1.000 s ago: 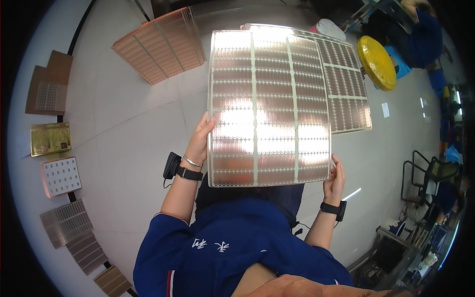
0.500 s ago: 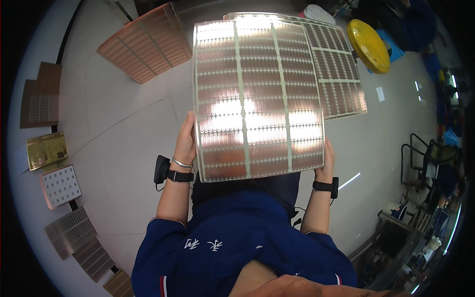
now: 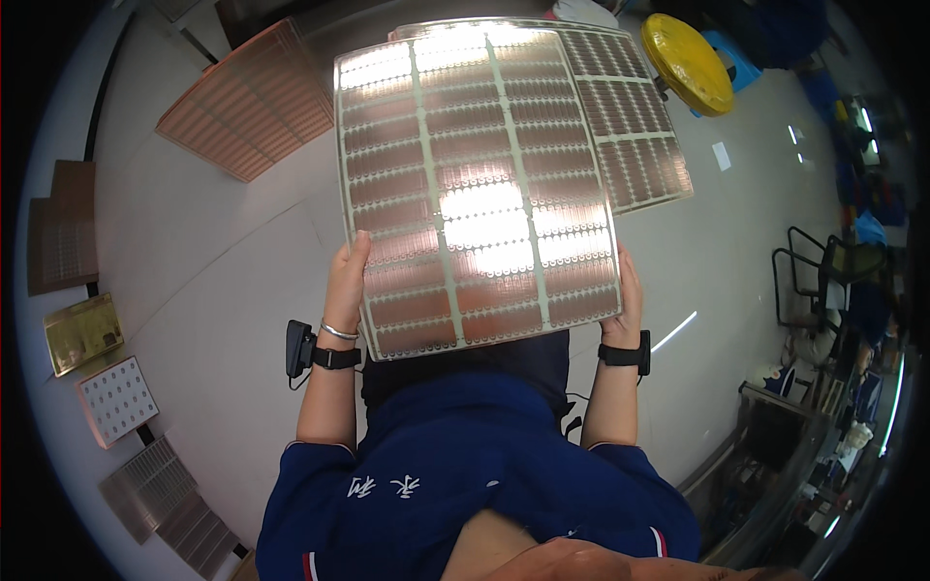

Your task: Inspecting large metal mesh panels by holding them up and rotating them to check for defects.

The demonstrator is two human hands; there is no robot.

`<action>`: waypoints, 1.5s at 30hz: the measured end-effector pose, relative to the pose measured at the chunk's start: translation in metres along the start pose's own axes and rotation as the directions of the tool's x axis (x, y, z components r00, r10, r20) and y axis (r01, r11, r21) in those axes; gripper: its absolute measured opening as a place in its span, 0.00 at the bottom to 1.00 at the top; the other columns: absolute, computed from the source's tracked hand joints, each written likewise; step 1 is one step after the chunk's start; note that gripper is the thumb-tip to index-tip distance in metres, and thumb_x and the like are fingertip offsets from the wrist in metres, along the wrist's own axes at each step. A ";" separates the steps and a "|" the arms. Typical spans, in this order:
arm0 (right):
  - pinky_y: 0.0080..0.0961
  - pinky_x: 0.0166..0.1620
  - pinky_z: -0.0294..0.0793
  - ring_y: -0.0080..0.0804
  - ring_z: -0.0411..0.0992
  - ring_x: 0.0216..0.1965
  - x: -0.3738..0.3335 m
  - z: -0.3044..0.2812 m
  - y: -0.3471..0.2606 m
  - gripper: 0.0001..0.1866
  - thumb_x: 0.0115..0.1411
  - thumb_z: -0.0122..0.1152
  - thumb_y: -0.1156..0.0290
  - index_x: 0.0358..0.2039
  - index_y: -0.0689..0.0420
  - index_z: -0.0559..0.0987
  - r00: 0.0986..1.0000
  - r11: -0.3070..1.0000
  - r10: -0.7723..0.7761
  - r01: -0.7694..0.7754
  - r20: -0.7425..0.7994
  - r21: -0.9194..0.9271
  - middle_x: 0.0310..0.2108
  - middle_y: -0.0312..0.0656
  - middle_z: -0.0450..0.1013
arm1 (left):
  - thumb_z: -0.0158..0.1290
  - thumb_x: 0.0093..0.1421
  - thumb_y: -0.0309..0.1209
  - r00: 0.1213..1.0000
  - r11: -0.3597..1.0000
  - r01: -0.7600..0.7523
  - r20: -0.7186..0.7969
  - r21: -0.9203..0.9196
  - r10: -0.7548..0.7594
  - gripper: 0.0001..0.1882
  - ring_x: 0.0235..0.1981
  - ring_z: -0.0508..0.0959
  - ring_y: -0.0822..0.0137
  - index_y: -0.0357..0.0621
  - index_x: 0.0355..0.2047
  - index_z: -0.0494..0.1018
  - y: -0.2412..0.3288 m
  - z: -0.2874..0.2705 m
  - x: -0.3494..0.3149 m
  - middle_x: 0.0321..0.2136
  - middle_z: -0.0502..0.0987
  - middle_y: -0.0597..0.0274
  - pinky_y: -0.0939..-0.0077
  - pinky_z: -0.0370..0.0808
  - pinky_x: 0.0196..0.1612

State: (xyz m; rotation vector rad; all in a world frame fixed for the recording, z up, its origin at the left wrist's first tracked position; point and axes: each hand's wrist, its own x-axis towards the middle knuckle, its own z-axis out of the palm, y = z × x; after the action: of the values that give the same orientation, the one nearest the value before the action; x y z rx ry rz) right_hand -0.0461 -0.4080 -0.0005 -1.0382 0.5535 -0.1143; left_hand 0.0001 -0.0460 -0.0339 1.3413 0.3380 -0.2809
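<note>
Between my hands is a large copper-patterned circuit board panel (image 3: 484,145), held up in front of my body. Rows of fine copper strips cross it, split by pale bands, and bright glare covers parts of it. My left hand (image 3: 348,281) grips its left edge, thumb on the face. On the opposite edge, low down, my right hand (image 3: 628,290) grips the panel, its other fingers partly hidden behind. Beyond the held panel lies a similar patterned panel (image 3: 639,145), partly covered by it.
A stack of copper panels (image 3: 247,107) stands at the far left. Along the left wall lean a gold panel (image 3: 84,332), a dotted white board (image 3: 118,401) and striped panels (image 3: 150,484). A yellow round stool (image 3: 688,63) is far right, a black-framed chair (image 3: 833,276) nearer.
The held panel has tilted slightly, its lower right corner rising. The whole view has shifted, with the surroundings sliding left. Both hands keep their grip.
</note>
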 end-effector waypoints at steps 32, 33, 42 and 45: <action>0.17 0.38 0.70 0.20 0.70 0.35 0.013 -0.016 -0.008 0.13 0.64 0.44 0.65 0.40 0.61 0.71 0.955 0.991 -0.135 0.135 0.263 0.020 0.35 0.37 0.72 | 0.34 0.62 0.55 0.962 0.918 0.017 0.256 -0.395 0.092 0.33 0.43 0.72 0.70 0.36 0.49 0.64 0.057 0.014 -0.022 0.43 0.72 0.56 0.75 0.69 0.45; 0.18 0.38 0.70 0.20 0.70 0.35 0.012 -0.006 -0.004 0.13 0.64 0.43 0.65 0.39 0.61 0.71 0.973 0.987 -0.131 0.110 0.191 0.116 0.35 0.36 0.72 | 0.28 0.63 0.55 0.923 0.828 0.042 0.338 -0.559 0.181 0.33 0.48 0.70 0.66 0.37 0.51 0.63 0.056 0.007 -0.019 0.47 0.70 0.55 0.69 0.67 0.51; 0.27 0.52 0.67 0.29 0.65 0.50 -0.006 0.051 0.006 0.22 0.60 0.48 0.75 0.55 0.59 0.58 0.903 0.973 -0.173 0.094 0.392 0.212 0.49 0.41 0.65 | 0.48 0.59 0.42 0.950 0.637 0.003 0.201 -0.771 0.240 0.19 0.53 0.64 0.67 0.47 0.47 0.66 0.017 0.062 -0.028 0.49 0.68 0.66 0.64 0.59 0.58; 0.29 0.51 0.68 0.30 0.67 0.48 -0.001 0.029 0.000 0.22 0.59 0.51 0.72 0.54 0.61 0.59 0.845 0.985 -0.109 0.020 0.524 0.172 0.47 0.42 0.66 | 0.51 0.58 0.37 0.967 0.636 0.040 0.190 -0.771 0.168 0.18 0.50 0.67 0.68 0.45 0.46 0.67 0.017 0.046 -0.021 0.46 0.70 0.66 0.66 0.65 0.54</action>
State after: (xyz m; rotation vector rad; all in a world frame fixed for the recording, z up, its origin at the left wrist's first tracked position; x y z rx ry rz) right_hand -0.0323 -0.3845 0.0105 -0.8787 -0.0010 0.0721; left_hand -0.0087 -0.0875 -0.0014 0.4417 0.1588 -0.1984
